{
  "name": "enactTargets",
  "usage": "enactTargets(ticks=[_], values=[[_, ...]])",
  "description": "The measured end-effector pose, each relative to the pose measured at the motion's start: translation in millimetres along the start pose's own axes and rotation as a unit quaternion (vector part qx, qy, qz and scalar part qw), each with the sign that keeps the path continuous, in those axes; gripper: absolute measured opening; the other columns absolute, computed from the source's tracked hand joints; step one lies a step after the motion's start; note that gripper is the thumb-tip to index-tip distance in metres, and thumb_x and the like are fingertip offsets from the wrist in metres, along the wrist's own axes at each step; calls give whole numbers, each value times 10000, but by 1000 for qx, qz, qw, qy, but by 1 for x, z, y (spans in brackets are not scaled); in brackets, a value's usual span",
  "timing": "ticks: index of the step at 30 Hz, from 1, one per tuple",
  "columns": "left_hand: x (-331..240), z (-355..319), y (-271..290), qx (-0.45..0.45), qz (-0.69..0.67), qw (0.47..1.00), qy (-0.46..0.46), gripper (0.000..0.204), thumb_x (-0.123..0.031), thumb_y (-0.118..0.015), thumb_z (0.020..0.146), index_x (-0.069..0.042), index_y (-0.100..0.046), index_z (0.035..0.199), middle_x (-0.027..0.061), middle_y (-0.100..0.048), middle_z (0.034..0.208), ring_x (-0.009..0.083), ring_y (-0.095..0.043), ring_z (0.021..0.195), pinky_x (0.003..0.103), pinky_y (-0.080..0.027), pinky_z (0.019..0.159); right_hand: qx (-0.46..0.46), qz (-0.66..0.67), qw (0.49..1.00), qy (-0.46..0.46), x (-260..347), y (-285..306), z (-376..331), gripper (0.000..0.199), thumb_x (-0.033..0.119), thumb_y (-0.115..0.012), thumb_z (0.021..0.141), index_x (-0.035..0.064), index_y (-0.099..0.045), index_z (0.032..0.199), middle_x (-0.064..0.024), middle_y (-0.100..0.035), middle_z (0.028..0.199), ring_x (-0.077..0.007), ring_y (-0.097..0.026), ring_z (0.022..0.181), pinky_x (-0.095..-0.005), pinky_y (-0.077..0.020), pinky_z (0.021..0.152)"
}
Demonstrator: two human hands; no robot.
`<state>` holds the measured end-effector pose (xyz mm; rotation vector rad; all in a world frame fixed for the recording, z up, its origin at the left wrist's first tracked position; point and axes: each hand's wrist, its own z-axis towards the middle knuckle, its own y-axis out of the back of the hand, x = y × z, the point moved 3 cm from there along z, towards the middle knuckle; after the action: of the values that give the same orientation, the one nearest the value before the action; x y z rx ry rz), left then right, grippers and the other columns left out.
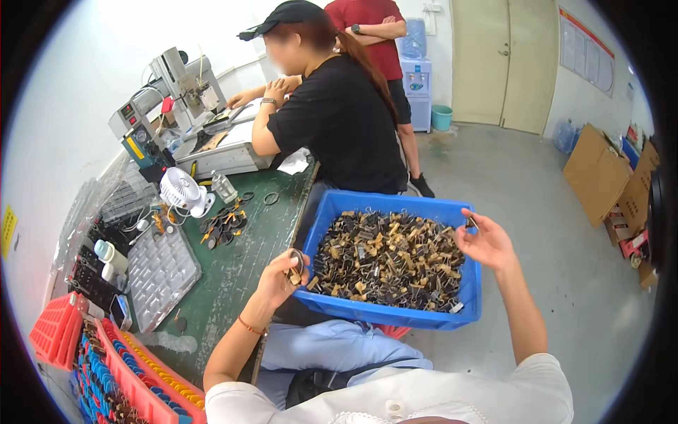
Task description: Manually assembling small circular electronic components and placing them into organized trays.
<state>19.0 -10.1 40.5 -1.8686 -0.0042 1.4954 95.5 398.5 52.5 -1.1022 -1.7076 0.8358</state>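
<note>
A blue plastic bin [332,212] rests on my lap, filled with several black and gold binder clips [388,258]. My left hand [282,272] is at the bin's near left corner, fingers pinched on one clip with its wire loop sticking up. My right hand [486,240] is raised over the bin's right rim, palm up, pinching a small dark clip between thumb and fingertips.
A green workbench [240,261] on my left carries a clear blister tray [159,272], a small white fan [182,191], loose clips, red racks [127,374] and a dispensing machine [176,92]. A person in black works at it; another stands behind. Cardboard boxes [607,177] lie at right.
</note>
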Motion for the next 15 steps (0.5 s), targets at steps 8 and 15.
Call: enactTargets(ticks=[8, 15], values=[[-10, 57, -111, 224, 141, 963, 41, 193, -178, -631, 804, -28, -572, 909, 56, -574, 808, 130, -556, 690, 280, -472, 604, 110, 89, 970, -198, -59, -83, 65, 239, 209, -519, 928, -23, -514, 986, -90, -550, 853, -148, -523, 722, -216, -445, 538], [-61, 53, -202, 437, 288, 841, -135, 219, -156, -656, 796, -9, -597, 947, 87, -626, 733, 143, -615, 653, 263, -459, 558, 258, -111, 919, 277, 3, -124, -31, 332, 124, -395, 940, -37, -439, 1227, -153, -531, 1130, -275, -513, 1021, -368, -412, 912]])
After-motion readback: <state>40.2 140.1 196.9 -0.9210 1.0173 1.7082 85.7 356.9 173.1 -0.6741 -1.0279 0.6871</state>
